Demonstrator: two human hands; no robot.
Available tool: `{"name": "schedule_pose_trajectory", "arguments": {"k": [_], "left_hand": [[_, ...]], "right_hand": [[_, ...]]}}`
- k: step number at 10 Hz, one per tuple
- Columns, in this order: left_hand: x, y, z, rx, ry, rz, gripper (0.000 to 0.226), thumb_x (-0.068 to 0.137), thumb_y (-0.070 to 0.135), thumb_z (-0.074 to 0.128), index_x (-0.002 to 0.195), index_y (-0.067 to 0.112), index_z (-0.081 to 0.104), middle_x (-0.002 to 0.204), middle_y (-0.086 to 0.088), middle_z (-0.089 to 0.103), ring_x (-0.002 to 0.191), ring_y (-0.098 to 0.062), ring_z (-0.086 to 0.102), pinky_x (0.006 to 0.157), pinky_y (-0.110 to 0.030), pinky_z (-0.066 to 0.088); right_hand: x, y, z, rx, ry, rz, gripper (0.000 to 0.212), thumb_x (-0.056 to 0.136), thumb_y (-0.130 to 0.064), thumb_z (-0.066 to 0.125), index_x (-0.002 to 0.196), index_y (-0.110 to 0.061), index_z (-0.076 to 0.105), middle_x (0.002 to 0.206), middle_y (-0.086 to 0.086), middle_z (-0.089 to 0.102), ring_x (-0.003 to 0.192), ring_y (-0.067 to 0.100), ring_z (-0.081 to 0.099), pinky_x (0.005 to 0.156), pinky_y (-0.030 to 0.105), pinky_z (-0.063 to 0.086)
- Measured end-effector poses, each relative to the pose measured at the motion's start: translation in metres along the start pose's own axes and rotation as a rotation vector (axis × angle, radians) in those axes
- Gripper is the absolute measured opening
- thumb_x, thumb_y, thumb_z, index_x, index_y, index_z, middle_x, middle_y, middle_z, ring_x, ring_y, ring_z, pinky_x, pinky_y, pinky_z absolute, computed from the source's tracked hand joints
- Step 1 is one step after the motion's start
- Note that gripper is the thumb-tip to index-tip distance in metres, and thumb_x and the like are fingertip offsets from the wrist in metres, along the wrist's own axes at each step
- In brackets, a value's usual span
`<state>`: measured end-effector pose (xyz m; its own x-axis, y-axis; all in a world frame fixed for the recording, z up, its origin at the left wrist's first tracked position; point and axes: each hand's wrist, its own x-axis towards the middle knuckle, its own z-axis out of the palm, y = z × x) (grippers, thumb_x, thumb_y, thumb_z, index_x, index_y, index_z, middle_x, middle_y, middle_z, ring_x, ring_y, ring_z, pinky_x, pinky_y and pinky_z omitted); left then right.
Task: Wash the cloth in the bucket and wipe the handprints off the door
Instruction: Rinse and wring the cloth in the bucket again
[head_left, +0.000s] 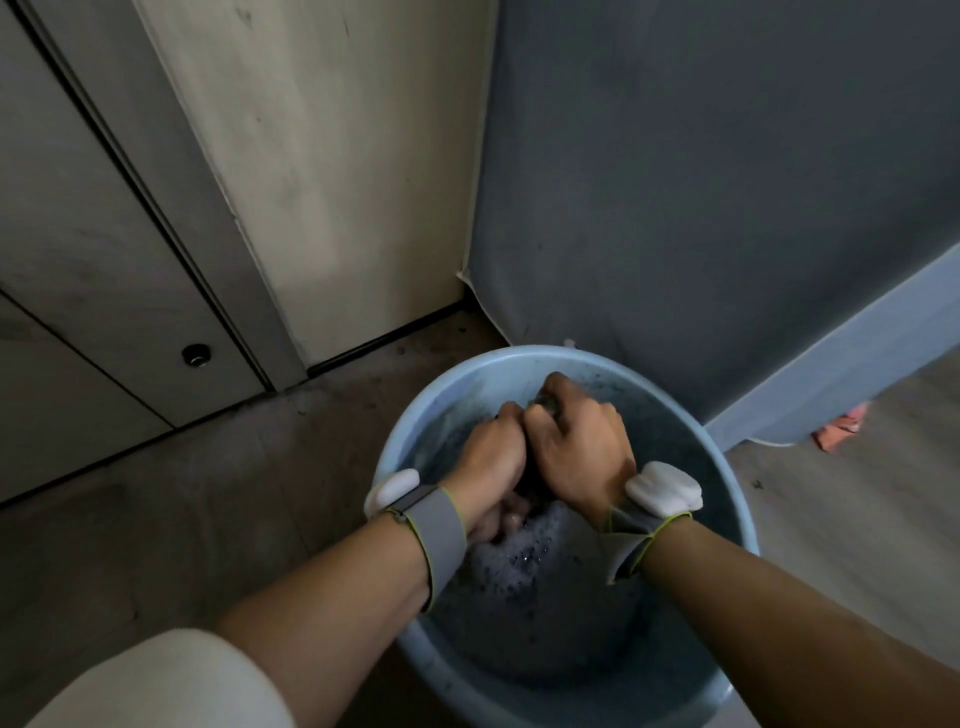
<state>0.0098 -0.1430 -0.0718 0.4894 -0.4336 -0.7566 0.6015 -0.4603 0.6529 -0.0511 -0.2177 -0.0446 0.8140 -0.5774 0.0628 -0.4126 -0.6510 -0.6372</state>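
A light blue bucket (441, 395) stands on the floor below me, holding dark soapy water with foam. Over its middle, my left hand (491, 460) and my right hand (576, 441) are pressed side by side, both gripping a dark wet cloth (546, 402). Only small parts of the cloth show between and above the fingers; the rest is hidden by the hands. The pale door (332, 171) rises behind the bucket to the upper left, with faint dark smudges on it. Both wrists wear grey bands with white pods.
A grey wall (701, 182) with a light blue skirting strip (831, 358) stands right behind the bucket. Metal panels with a small round lock (196, 355) fill the left. Grey concrete floor lies left of the bucket; an orange scrap (839, 431) lies at the right.
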Motion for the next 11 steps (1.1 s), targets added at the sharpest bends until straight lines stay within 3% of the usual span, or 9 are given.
{"name": "schedule_pose_trajectory", "arguments": {"k": [2, 3, 4, 5, 6, 8, 9, 10, 11], "left_hand": [[-0.008, 0.011, -0.004, -0.070, -0.083, -0.017, 0.045, 0.093, 0.055, 0.030, 0.084, 0.019, 0.056, 0.037, 0.001, 0.047, 0.028, -0.012, 0.035, 0.036, -0.013, 0.025], [-0.008, 0.014, -0.003, -0.067, -0.001, 0.098, 0.039, 0.092, 0.049, 0.035, 0.083, 0.021, 0.061, 0.045, 0.002, 0.054, 0.039, -0.015, 0.047, 0.038, -0.016, 0.030], [-0.002, 0.015, -0.007, 0.254, 0.167, 0.432, 0.034, 0.097, 0.042, 0.036, 0.088, 0.018, 0.058, 0.072, -0.003, 0.062, 0.070, -0.024, 0.061, 0.059, -0.032, 0.049], [-0.005, 0.007, -0.009, 0.606, 0.211, 0.719, 0.024, 0.098, 0.046, 0.035, 0.089, 0.024, 0.041, 0.091, -0.005, 0.054, 0.083, -0.026, 0.058, 0.074, -0.039, 0.046], [-0.013, -0.001, 0.000, 0.821, 0.204, 0.921, 0.017, 0.097, 0.047, 0.036, 0.096, 0.030, 0.035, 0.101, 0.000, 0.040, 0.091, -0.027, 0.053, 0.074, -0.038, 0.046], [-0.028, 0.002, 0.006, 0.732, 0.186, 1.159, 0.022, 0.097, 0.042, 0.037, 0.105, 0.023, 0.042, 0.106, 0.000, 0.038, 0.090, -0.023, 0.051, 0.075, -0.035, 0.044], [-0.026, 0.008, 0.004, 0.626, 0.225, 1.065, 0.018, 0.097, 0.042, 0.036, 0.104, 0.026, 0.038, 0.101, -0.001, 0.047, 0.087, -0.024, 0.055, 0.073, -0.036, 0.045], [-0.021, 0.013, 0.001, 0.568, 0.244, 0.938, 0.019, 0.096, 0.046, 0.033, 0.097, 0.027, 0.036, 0.078, -0.005, 0.058, 0.072, -0.027, 0.057, 0.063, -0.033, 0.039], [-0.021, 0.018, 0.001, 0.473, 0.244, 0.832, 0.026, 0.087, 0.052, 0.027, 0.085, 0.028, 0.037, 0.071, -0.006, 0.056, 0.072, -0.030, 0.054, 0.065, -0.038, 0.038]], "right_hand": [[0.002, 0.001, 0.000, -0.022, 0.079, -0.099, 0.017, 0.086, -0.038, 0.046, 0.078, -0.023, 0.043, 0.068, 0.002, 0.063, 0.070, 0.029, 0.062, 0.064, 0.034, 0.044], [0.003, -0.001, -0.001, 0.035, 0.026, 0.047, 0.020, 0.089, -0.042, 0.048, 0.081, -0.024, 0.046, 0.074, 0.000, 0.065, 0.075, 0.024, 0.063, 0.070, 0.036, 0.049], [0.004, -0.001, -0.012, 0.418, -0.100, 0.428, 0.025, 0.087, -0.054, 0.046, 0.095, -0.033, 0.056, 0.096, -0.001, 0.067, 0.095, 0.023, 0.064, 0.084, 0.042, 0.054], [0.001, 0.007, -0.022, 0.912, -0.220, 0.802, 0.046, 0.091, -0.059, 0.045, 0.118, -0.025, 0.058, 0.116, 0.008, 0.064, 0.102, 0.036, 0.064, 0.080, 0.053, 0.056], [-0.005, 0.014, -0.027, 1.217, -0.343, 0.925, 0.047, 0.093, -0.055, 0.043, 0.115, -0.021, 0.066, 0.106, 0.012, 0.072, 0.090, 0.033, 0.071, 0.067, 0.049, 0.057], [-0.004, 0.014, -0.018, 1.293, -0.336, 0.888, 0.035, 0.093, -0.044, 0.047, 0.103, -0.018, 0.068, 0.089, 0.010, 0.071, 0.087, 0.024, 0.070, 0.070, 0.034, 0.056], [-0.003, 0.001, -0.018, 1.365, -0.311, 0.841, 0.036, 0.094, -0.043, 0.049, 0.095, -0.016, 0.073, 0.087, 0.010, 0.071, 0.076, 0.023, 0.071, 0.066, 0.032, 0.057], [0.002, -0.004, -0.010, 0.831, -0.107, 0.642, 0.019, 0.094, -0.027, 0.053, 0.094, -0.013, 0.065, 0.088, 0.008, 0.066, 0.070, 0.023, 0.065, 0.060, 0.029, 0.053], [0.006, -0.013, -0.009, 0.505, 0.123, 0.433, 0.014, 0.091, -0.015, 0.054, 0.091, -0.005, 0.065, 0.087, 0.014, 0.066, 0.081, 0.036, 0.064, 0.059, 0.013, 0.045]]}}
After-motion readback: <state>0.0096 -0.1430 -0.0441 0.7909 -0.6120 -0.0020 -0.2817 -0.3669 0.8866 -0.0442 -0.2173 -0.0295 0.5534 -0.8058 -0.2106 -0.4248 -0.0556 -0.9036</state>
